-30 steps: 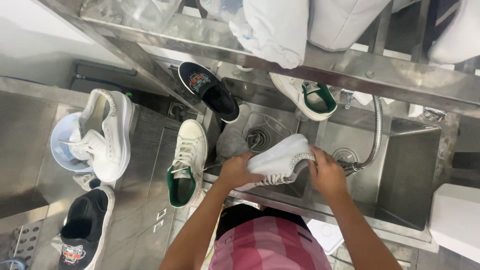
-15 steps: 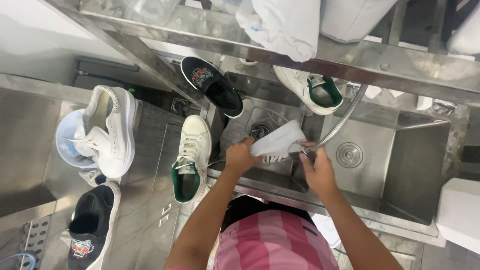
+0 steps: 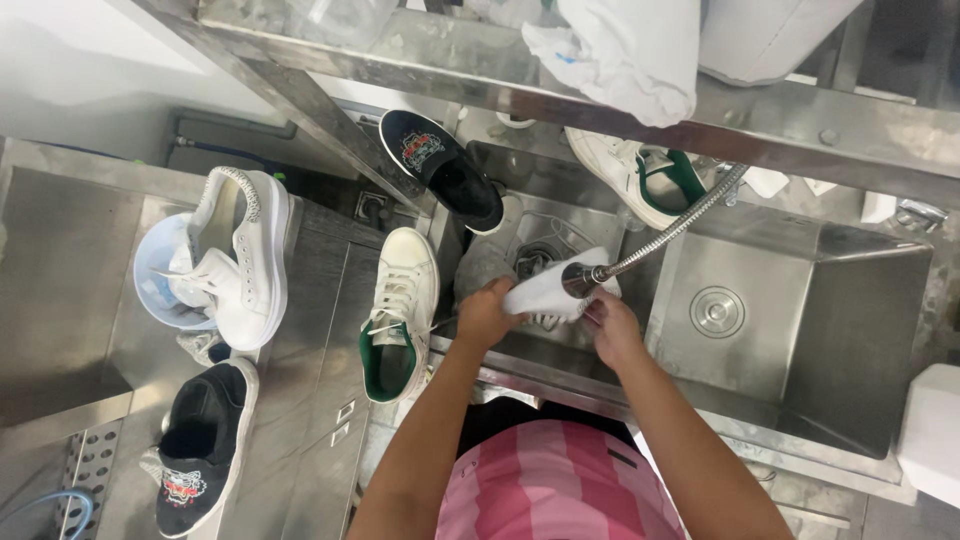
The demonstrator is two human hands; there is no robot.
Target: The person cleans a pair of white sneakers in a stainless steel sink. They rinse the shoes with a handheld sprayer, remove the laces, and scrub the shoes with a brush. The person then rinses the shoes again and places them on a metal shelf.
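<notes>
My left hand (image 3: 487,315) grips the white shoe (image 3: 545,292) over the sink (image 3: 800,330), my right hand (image 3: 612,325) holds the sprayer (image 3: 580,280); best aim low to limit splashing.

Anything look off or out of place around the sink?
One thing: a white sneaker sits tilted across a pale blue basin, overhanging its rim. Otherwise the left hand grips a white shoe over the sink.

A shoe-washing workroom: a steel double sink (image 3: 800,330) with a hose sprayer (image 3: 650,245), steel counters (image 3: 60,290), and sneakers (image 3: 245,255) set about for cleaning.
</notes>
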